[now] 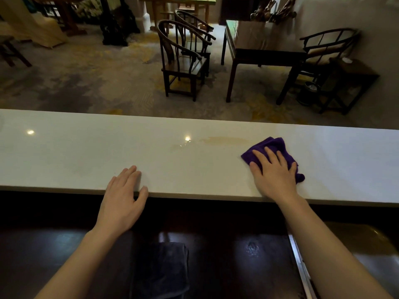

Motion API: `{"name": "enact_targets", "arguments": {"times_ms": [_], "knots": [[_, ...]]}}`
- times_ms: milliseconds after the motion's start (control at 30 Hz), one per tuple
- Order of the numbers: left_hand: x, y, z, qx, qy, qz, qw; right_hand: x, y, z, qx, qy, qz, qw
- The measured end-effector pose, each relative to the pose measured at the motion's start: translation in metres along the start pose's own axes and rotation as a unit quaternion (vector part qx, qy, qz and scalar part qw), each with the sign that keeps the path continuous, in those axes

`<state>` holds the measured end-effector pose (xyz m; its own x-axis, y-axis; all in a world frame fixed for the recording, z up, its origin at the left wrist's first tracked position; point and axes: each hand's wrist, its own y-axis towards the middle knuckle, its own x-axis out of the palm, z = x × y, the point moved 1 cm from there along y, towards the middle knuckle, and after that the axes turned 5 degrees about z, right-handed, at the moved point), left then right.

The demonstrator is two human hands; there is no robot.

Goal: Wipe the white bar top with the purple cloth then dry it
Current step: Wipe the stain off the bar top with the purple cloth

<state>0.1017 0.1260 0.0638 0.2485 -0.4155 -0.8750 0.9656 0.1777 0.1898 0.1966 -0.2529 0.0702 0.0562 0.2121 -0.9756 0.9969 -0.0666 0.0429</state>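
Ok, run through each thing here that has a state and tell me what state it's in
white bar top: partly wet, a brownish smear left of the cloth
purple cloth: crumpled, flat on the top, pressed under the right hand
right hand: open, palm down on the cloth
left hand: open, empty, resting on the near edge
dark towel: lying on the lower counter

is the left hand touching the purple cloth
No, the left hand rests flat on the near edge of the white bar top, well apart from the purple cloth under the right hand.
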Motion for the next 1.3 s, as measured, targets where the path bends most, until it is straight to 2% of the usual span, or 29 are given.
{"name": "enact_targets", "arguments": {"times_ms": [233, 433, 633, 967, 1300], "knots": [[0.000, -0.001, 0.001, 0.006, 0.007, 0.002, 1.000, -0.001, 0.023, -0.002, 0.088, 0.016, 0.020, 0.996], [0.003, 0.001, -0.001, 0.010, 0.011, 0.002, 1.000, 0.003, 0.060, -0.022, 0.113, 0.040, 0.011, 0.993], [0.004, 0.001, -0.002, 0.009, 0.001, 0.005, 1.000, 0.015, 0.084, -0.062, 0.103, 0.030, 0.006, 0.994], [0.002, 0.000, -0.001, -0.003, -0.034, 0.004, 0.999, 0.047, 0.089, -0.185, -0.051, 0.080, -0.023, 0.995], [0.005, 0.003, -0.005, 0.011, -0.053, 0.011, 0.998, 0.063, 0.041, -0.270, -0.226, 0.103, -0.083, 0.965]]}}
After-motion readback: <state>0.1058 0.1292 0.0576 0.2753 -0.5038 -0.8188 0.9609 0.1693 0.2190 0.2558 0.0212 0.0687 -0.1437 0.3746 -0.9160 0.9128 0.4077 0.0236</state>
